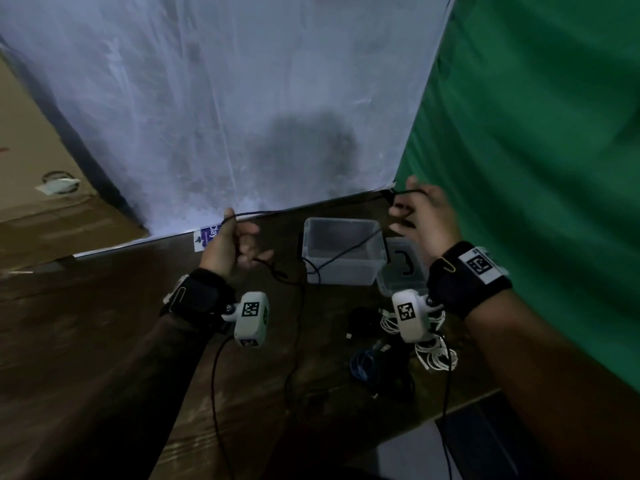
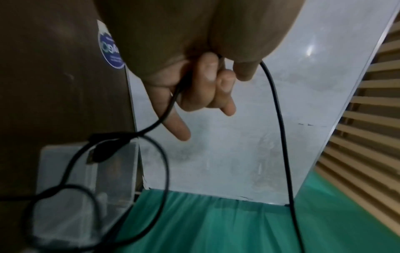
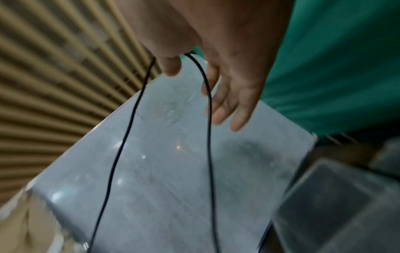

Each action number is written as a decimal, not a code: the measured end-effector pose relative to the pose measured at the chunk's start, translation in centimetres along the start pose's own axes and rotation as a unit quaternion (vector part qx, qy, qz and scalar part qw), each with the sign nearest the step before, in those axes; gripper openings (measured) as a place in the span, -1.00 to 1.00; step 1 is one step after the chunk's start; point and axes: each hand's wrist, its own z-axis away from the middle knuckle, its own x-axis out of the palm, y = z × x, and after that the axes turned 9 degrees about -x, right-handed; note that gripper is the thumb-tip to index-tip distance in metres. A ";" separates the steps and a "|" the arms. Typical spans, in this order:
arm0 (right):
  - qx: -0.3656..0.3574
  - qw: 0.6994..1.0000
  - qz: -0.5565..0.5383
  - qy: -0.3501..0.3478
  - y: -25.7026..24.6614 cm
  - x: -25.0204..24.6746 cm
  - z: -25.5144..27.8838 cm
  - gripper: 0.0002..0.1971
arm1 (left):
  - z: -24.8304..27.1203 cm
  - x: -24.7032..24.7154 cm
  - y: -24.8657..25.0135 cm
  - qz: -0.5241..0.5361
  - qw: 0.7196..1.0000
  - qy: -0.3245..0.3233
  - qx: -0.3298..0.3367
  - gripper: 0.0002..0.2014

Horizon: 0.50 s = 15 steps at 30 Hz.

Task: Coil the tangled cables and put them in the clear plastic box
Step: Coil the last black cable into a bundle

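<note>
Thin black cable (image 1: 313, 212) is stretched in the air between both hands above the dark wooden table (image 1: 104, 341) in the head view. The left hand (image 1: 232, 245) has its fingers curled round the cable, and the right hand (image 1: 424, 216) carries it over the thumb with the other fingers spread. Below them stands the clear plastic box (image 1: 343, 268) without lid; one part of the cable hangs across it. The clear lid with black handle (image 1: 403, 268) lies just beside the box, and near it lie white coiled cables (image 1: 434, 355) and a blue cable bundle (image 1: 362, 363).

From the left wrist, the left hand (image 2: 194, 82) closes on the cable (image 2: 279, 119), whose loops and plug hang before the box (image 2: 71, 196).

From the right wrist, the cable (image 3: 208, 119) hangs over the thumb of the right hand (image 3: 227, 71), fingers straight and apart, with the box (image 3: 337, 205) below, blurred.
</note>
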 end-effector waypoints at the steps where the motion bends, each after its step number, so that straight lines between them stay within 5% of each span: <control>1: 0.073 0.996 -0.030 -0.046 0.1 -0.2 0.1 -0.60 | 0.2 0.4 0.2 0.002 1.000 -0.019 -0.003 -0.45; 3: 0.138 0.980 -0.076 -0.120 0.0 -0.5 0.3 -0.24 | 0.3 1.1 0.9 -0.004 1.000 -0.027 -0.001 -0.43; 6: 0.098 0.989 -0.033 -0.102 -0.5 -1.0 -0.1 -0.22 | 0.2 1.7 2.1 -0.126 0.990 0.044 0.051 -0.44; 8: 0.047 0.993 0.058 -0.087 -0.8 -1.3 -0.2 -0.25 | 0.1 2.0 2.8 -0.280 0.949 0.092 0.115 -0.49; 12: 0.065 0.981 0.041 -0.178 -0.5 -0.5 0.4 -0.35 | 0.9 5.0 3.3 -0.357 0.926 -0.020 0.121 -0.86; 13: 0.078 0.976 0.006 -0.203 -0.7 0.0 0.7 -0.42 | 1.0 5.7 3.2 -0.396 0.908 -0.038 0.133 -0.88; 15: 0.102 0.966 -0.071 -0.228 -1.6 1.1 1.2 -0.57 | 0.8 6.5 2.4 -0.539 0.819 -0.039 0.196 -0.57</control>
